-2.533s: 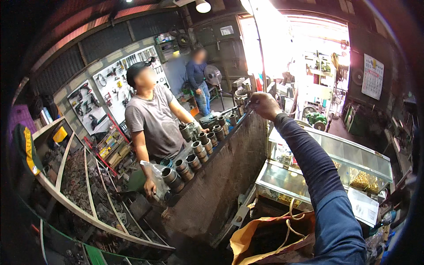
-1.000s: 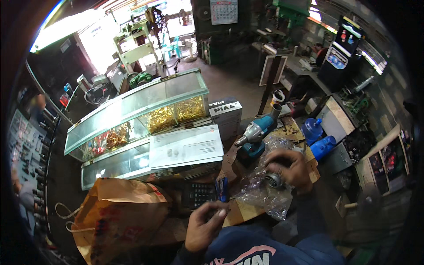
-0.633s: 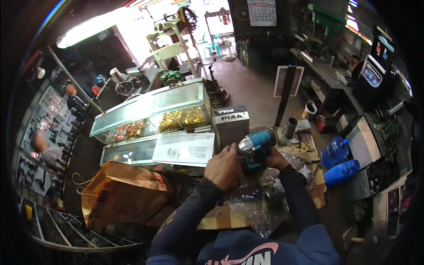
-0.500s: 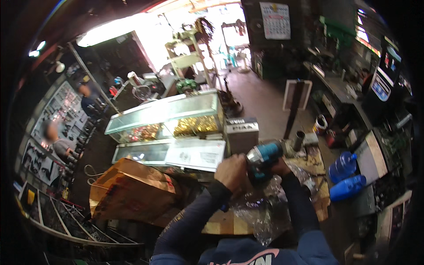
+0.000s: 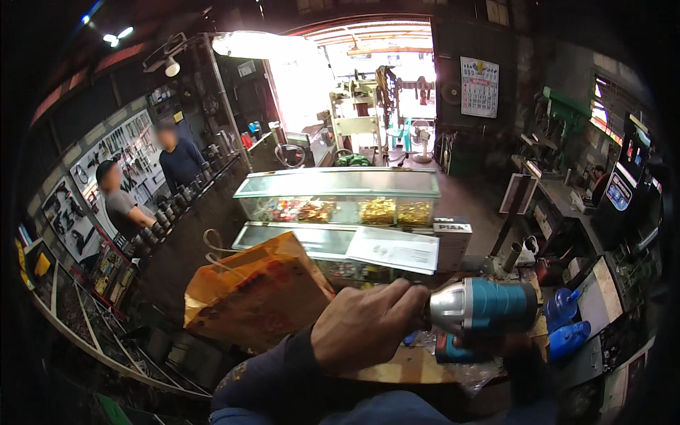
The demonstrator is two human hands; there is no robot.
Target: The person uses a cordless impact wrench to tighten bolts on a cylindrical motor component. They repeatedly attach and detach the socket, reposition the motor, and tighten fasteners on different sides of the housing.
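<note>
A teal and black impact driver (image 5: 489,301) with a silver nose lies level in front of my chest, its nose pointing left. My right hand (image 5: 501,346), dark and partly hidden under the tool's body, is closed around its grip. The fingers of my left hand (image 5: 368,320) pinch the front end of the nose; any bit held there is hidden. Below is a wooden tabletop (image 5: 397,371) with crumpled clear plastic (image 5: 473,379) on it. A brown paper bag (image 5: 258,297) with a cord handle stands left of my left hand.
Ahead stands a glass display case (image 5: 336,185) with gold and red packets, papers (image 5: 394,248) and a box (image 5: 453,244) close by. Blue jugs (image 5: 563,312) are at the right. Two people (image 5: 180,163) stand at the far left near a tool board.
The view has tilted up and turned left. The driver now appears nearer and level, after being tilted. My left hand has come to the front of its nose.
</note>
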